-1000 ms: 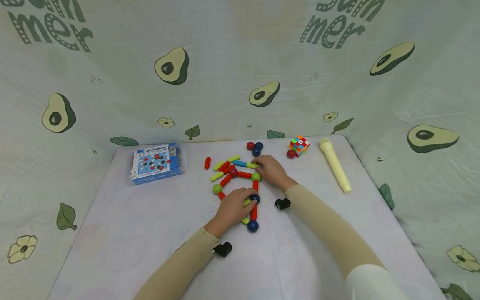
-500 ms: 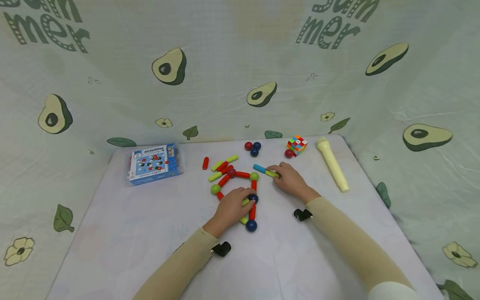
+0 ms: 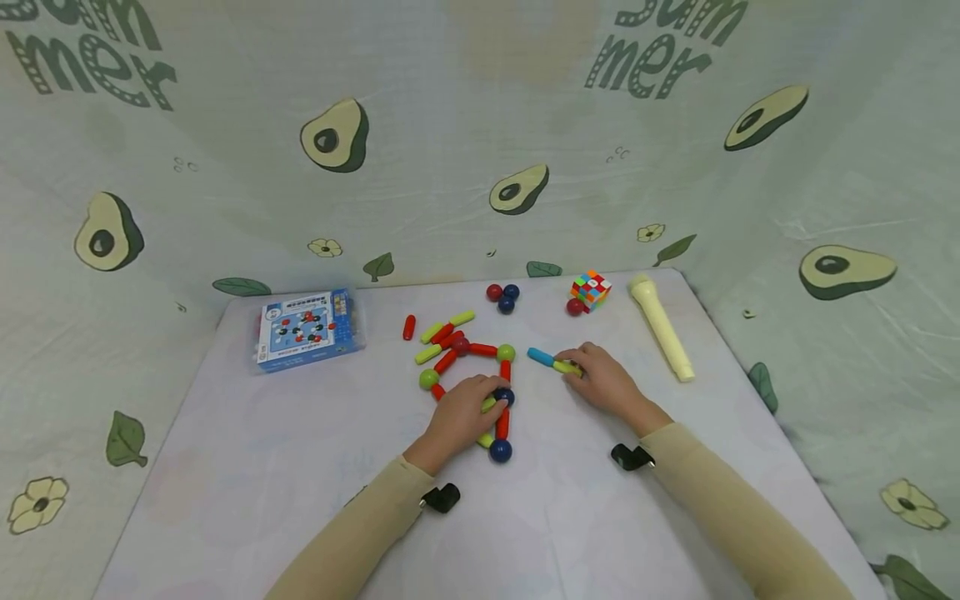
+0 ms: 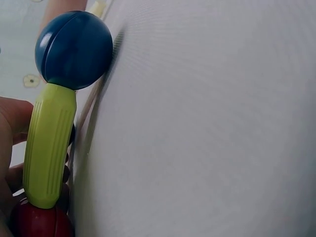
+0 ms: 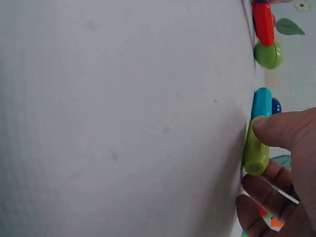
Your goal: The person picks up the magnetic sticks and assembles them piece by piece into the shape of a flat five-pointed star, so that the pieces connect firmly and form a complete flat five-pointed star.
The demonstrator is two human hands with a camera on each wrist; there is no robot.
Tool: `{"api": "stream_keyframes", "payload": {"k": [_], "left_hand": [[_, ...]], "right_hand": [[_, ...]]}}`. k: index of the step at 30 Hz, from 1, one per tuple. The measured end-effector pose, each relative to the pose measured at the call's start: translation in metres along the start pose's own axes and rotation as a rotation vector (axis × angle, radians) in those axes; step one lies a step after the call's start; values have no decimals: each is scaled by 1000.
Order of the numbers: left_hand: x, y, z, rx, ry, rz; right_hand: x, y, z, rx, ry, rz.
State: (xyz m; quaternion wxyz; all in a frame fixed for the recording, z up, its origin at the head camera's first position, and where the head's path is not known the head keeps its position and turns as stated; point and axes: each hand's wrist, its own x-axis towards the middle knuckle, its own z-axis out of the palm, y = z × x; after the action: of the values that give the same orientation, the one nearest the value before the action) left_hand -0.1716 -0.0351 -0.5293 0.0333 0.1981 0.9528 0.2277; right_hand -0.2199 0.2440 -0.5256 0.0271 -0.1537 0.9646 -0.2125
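Note:
In the head view, a frame of magnetic rods and balls lies mid-table, with red rods (image 3: pixel 485 351), a green ball (image 3: pixel 506 353) and a front blue ball (image 3: pixel 500 451). My left hand (image 3: pixel 463 412) grips its right side, thumb and fingers at another blue ball (image 3: pixel 506 397), over a green rod; the palm hides part of the frame. The left wrist view shows a green rod (image 4: pixel 49 145) between a blue ball (image 4: pixel 74 49) and a red ball (image 4: pixel 42 219). My right hand (image 3: pixel 603 382) pinches a green magnetic rod (image 5: pixel 256 153) joined end to end with a blue rod (image 3: pixel 540 357).
Loose red and green rods (image 3: pixel 428 354) lie behind the frame. Farther back are red and blue balls (image 3: pixel 506 306), a puzzle cube (image 3: pixel 591 290) with a red ball (image 3: pixel 574 307), and a pale yellow stick (image 3: pixel 663 331). A blue box (image 3: pixel 307 329) stands at back left.
My right hand has drawn the joined green and blue rods away from the far side of the frame, rightward and nearer. The left hand stays on the frame.

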Motion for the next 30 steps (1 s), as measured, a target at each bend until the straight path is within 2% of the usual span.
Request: {"api": "stream_keyframes", "payload": {"k": [13, 23, 30], "left_hand": [[-1, 0, -2, -11, 3, 5], [-1, -1, -1, -12, 7, 4], [-1, -1, 0, -18, 10, 6]], "right_hand": [[0, -5, 8, -8, 1, -4], [-3, -5, 9, 30, -5, 45], [-13, -10, 9, 62, 34, 71]]}}
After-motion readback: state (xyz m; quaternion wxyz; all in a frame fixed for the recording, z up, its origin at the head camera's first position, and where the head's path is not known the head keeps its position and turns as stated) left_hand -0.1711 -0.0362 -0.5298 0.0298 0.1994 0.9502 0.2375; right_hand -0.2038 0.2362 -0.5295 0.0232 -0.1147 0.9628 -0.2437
